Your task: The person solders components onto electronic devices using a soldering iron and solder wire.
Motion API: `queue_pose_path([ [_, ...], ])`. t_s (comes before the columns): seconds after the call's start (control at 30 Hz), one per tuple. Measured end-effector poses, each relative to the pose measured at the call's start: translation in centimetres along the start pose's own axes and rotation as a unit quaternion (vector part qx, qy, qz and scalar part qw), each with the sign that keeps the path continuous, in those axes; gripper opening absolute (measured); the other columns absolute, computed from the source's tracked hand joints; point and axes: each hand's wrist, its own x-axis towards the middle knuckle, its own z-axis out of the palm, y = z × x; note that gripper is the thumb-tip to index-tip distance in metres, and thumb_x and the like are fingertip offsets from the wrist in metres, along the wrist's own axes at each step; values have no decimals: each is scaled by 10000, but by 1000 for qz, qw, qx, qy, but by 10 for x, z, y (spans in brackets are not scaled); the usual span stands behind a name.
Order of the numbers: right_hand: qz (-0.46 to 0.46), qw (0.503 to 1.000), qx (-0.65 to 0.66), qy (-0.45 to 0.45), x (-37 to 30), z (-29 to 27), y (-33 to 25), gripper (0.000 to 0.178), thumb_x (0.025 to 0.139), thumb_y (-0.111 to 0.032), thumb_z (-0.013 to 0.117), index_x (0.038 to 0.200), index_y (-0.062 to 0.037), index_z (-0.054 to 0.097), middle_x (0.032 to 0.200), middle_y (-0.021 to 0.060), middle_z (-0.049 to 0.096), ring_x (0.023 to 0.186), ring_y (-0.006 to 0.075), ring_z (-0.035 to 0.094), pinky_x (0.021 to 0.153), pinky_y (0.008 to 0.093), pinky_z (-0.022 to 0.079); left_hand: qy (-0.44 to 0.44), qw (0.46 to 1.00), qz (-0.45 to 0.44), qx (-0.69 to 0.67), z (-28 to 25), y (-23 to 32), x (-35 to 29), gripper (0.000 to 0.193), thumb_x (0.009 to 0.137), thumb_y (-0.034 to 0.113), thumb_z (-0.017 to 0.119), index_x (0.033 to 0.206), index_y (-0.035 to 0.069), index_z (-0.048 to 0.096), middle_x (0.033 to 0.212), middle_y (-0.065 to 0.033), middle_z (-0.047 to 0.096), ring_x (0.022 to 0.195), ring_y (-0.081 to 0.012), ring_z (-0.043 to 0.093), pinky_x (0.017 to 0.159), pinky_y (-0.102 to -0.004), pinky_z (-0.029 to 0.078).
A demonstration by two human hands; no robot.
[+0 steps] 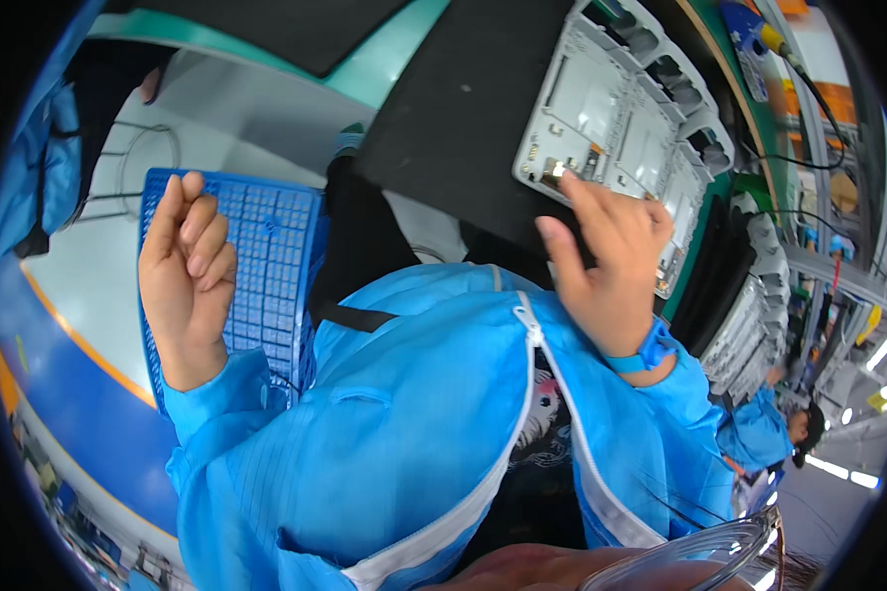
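My right hand [613, 261] reaches over the near corner of a white plastic panel [586, 94], which has clips and round-edged cutouts. Its index fingertip is at a small shiny metal piece [554, 171] on that corner. The thumb stands apart from the index finger, and a blue band circles the wrist. My left hand [189, 281] is raised above a blue plastic crate [266, 231], away from the panel. Its fingers are curled with the thumb close to the index finger; whether something small is pinched there cannot be seen.
The panel lies on a black mat [453, 108] on a green-edged bench. More white panels [749, 330] are stacked at the right, near cables and metal racking. Another person [764, 433] in blue is at the far right; part of another person [54, 167] shows at upper left.
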Motion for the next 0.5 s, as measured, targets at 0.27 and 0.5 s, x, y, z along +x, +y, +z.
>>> queue_pose_path([
  [0.27,4,992,116,55,-24,-26,-13,126,737,-60,614,862,-55,633,764,46,600,738,162,531,791,301,299,136,972,192,17,-58,54,-107,162,912,184,393,860,48,465,545,26,296,401,-49,236,316,-177,197],
  [0.5,-25,988,140,52,-30,-42,-22,100,753,-64,601,848,-50,628,759,52,594,734,170,526,817,314,301,235,927,292,13,-74,67,-162,174,900,201,414,878,46,490,541,30,319,404,-50,254,313,-181,200],
])
